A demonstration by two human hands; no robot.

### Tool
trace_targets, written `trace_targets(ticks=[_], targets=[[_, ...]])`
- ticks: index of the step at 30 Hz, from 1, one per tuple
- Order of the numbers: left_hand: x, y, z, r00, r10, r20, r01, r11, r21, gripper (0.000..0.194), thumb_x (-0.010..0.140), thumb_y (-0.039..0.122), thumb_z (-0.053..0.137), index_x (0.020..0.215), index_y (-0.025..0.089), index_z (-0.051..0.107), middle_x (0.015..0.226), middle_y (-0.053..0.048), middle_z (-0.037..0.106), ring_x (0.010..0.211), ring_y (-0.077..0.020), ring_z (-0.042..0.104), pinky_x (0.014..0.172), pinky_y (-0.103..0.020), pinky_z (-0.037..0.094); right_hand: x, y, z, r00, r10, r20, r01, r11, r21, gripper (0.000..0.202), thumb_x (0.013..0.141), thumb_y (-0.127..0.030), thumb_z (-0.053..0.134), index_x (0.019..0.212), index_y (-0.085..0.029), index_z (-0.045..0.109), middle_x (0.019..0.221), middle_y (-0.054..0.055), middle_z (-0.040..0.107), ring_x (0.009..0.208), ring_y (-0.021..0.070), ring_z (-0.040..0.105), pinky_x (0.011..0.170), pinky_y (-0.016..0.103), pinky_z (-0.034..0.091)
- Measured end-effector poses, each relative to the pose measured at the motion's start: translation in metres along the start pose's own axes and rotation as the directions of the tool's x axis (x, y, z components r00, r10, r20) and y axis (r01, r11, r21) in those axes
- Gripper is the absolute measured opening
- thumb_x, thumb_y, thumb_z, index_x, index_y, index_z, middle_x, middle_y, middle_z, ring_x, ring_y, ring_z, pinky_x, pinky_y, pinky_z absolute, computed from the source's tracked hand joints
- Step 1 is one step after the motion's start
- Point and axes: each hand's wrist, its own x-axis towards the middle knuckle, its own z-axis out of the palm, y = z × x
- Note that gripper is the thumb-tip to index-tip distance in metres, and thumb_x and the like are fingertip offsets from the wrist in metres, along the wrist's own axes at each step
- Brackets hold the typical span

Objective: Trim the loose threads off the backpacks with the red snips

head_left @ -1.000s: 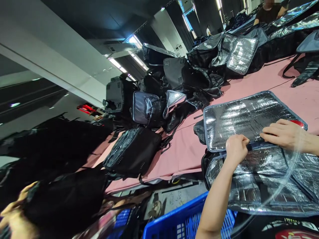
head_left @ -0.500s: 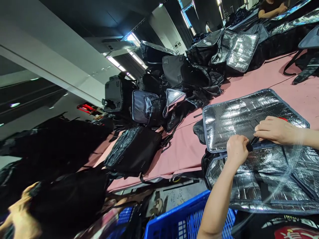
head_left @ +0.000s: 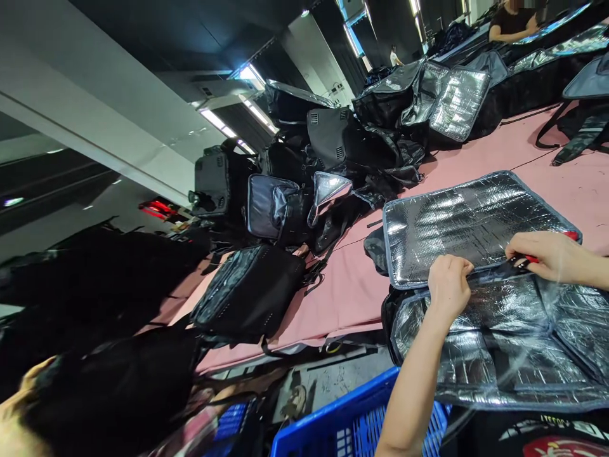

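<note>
An insulated bag lies open before me, its silver foil lid point(head_left: 457, 222) folded back and its foil-lined body point(head_left: 514, 355) nearest me. My left hand point(head_left: 450, 289) is closed in a pinch at the seam where lid and body meet. To its right, my right hand point(head_left: 552, 254) is closed around a small red-and-black tool point(head_left: 531, 258); its red end shows above the hand, and my fingers hide most of the rest. The tool's dark tip is close to the seam, apart from my left hand.
Pink cloth point(head_left: 337, 292) covers the long table. A black bag point(head_left: 252, 289) lies to the left, with more bags point(head_left: 352, 136) piled behind. Below the edge stands a blue plastic crate point(head_left: 333, 412). Another person's hand point(head_left: 21, 406) touches dark fabric at lower left; a person point(head_left: 514, 25) sits far back.
My right hand has moved right along the seam, away from my left hand, and the tool's red part shows more. My left hand stays at nearly the same spot.
</note>
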Motion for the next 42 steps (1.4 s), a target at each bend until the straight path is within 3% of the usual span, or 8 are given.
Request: trace_targets(ticks=[6,10,16,22,26,31,36,42], targets=[[-0.024,0.025,0.025,0.919,-0.024,-0.395,0.034,0.999,0.018,0.011,0.094,0.020,0.058,0.089,0.019,0.068,0.079,-0.003,0.067,0.077,-0.0162,0.056,0.069,-0.029,0.038,0.000,0.000,0.009,0.979,0.205,-0.008,-0.205,0.979,-0.001,0.027,0.069,-0.013,0.040,0.088,-0.021,0.057,0.086,0.004,0.064,0.075,0.0188,0.060,0.068,0.031,0.042],[-0.036,0.037,0.040,0.894,-0.093,-0.438,0.109,0.994,0.013,0.015,0.091,0.031,0.064,0.085,0.018,0.066,0.076,-0.003,0.066,0.073,-0.0173,0.054,0.068,-0.030,0.036,0.008,-0.007,0.007,0.970,0.238,0.044,-0.239,0.971,0.011,0.025,0.069,-0.016,0.042,0.086,-0.021,0.059,0.086,0.003,0.066,0.077,0.0194,0.061,0.069,0.032,0.043],[-0.036,0.043,0.055,0.893,-0.104,-0.438,0.109,0.994,-0.014,0.015,0.092,0.020,0.058,0.078,0.018,0.064,0.074,-0.003,0.066,0.075,-0.0175,0.055,0.073,-0.033,0.036,0.010,-0.015,0.006,0.960,0.271,0.069,-0.271,0.963,-0.003,0.026,0.069,-0.013,0.042,0.087,-0.021,0.059,0.088,0.003,0.066,0.079,0.0193,0.061,0.071,0.032,0.044],[-0.036,0.034,0.035,0.937,0.127,-0.324,-0.215,0.944,-0.252,0.014,0.091,0.028,0.063,0.080,0.020,0.067,0.074,0.000,0.069,0.080,-0.0147,0.061,0.079,-0.029,0.045,0.003,-0.005,0.006,0.955,0.287,0.071,-0.287,0.958,-0.021,0.028,0.068,-0.011,0.041,0.088,-0.021,0.059,0.089,0.003,0.066,0.080,0.0194,0.062,0.072,0.032,0.045],[-0.027,0.018,0.016,0.942,0.008,-0.334,-0.034,0.997,-0.072,0.011,0.090,0.026,0.065,0.098,0.021,0.071,0.088,-0.004,0.071,0.087,-0.0176,0.060,0.080,-0.031,0.044,0.003,-0.005,0.007,0.964,0.262,0.052,-0.261,0.965,-0.039,0.024,0.069,-0.013,0.041,0.085,-0.021,0.058,0.085,0.002,0.065,0.075,0.0186,0.061,0.067,0.030,0.044],[-0.010,0.008,0.014,0.992,-0.106,-0.073,0.108,0.994,0.025,0.009,0.089,0.023,0.065,0.084,0.023,0.072,0.084,-0.001,0.071,0.080,-0.0167,0.059,0.072,-0.030,0.042,0.005,-0.010,0.008,0.989,0.147,-0.009,-0.148,0.986,-0.075,0.020,0.075,-0.013,0.043,0.088,-0.020,0.057,0.086,0.004,0.065,0.074,0.0183,0.062,0.064,0.029,0.045],[0.003,0.012,0.010,0.968,-0.217,0.128,0.220,0.975,-0.012,0.012,0.090,0.021,0.063,0.079,0.022,0.070,0.081,-0.001,0.070,0.080,-0.0172,0.061,0.076,-0.030,0.047,0.003,-0.005,-0.004,0.992,-0.062,-0.112,0.039,0.980,-0.196,0.027,0.097,-0.037,0.046,0.111,-0.018,0.059,0.106,0.012,0.065,0.090,0.0253,0.061,0.074,0.037,0.043],[0.004,0.010,0.009,0.974,-0.195,0.111,0.202,0.977,-0.061,0.013,0.087,0.018,0.065,0.076,0.022,0.068,0.078,-0.001,0.070,0.078,-0.0180,0.063,0.074,-0.031,0.049,0.003,-0.002,-0.017,0.925,-0.379,-0.015,0.336,0.838,-0.430,0.026,0.095,-0.005,0.040,0.108,-0.018,0.060,0.106,0.008,0.067,0.088,0.0198,0.057,0.074,0.034,0.037]])
